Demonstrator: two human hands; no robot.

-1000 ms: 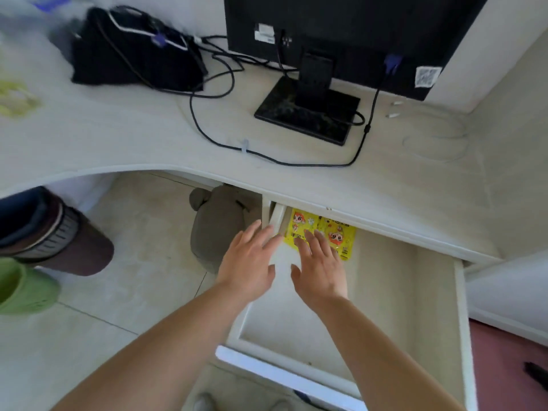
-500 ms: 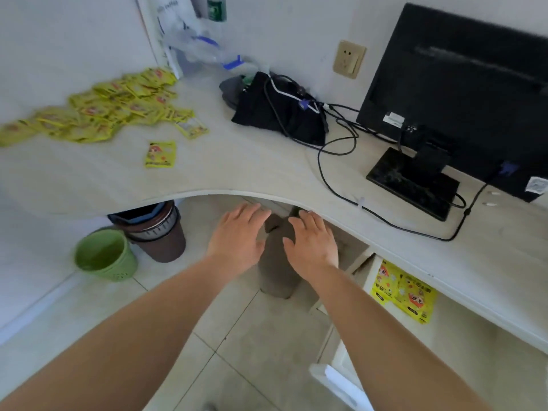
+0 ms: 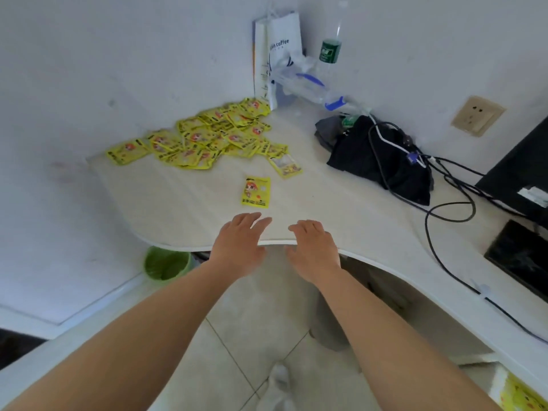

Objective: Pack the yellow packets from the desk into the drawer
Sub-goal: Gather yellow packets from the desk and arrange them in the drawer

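A heap of several yellow packets (image 3: 207, 134) lies at the back left of the pale desk (image 3: 341, 209). One yellow packet (image 3: 256, 192) lies alone, closer to me, just beyond my fingertips. Another single packet (image 3: 285, 165) sits to its right, further back. My left hand (image 3: 238, 246) and my right hand (image 3: 315, 251) hover palm down over the desk's front edge, fingers spread, both empty. The open drawer (image 3: 501, 381) shows only at the bottom right corner, with yellow packets (image 3: 525, 397) inside.
A black bag (image 3: 382, 161) with cables sits at the right back. A monitor (image 3: 522, 173) and its base (image 3: 522, 256) stand at far right. A paper bag (image 3: 277, 51) and bottles (image 3: 327, 51) are in the corner. A green bin (image 3: 166, 262) stands under the desk.
My view has swung left from the drawer to the desk's corner. Both empty hands have left the drawer and now reach over the desk edge toward the lone packet.
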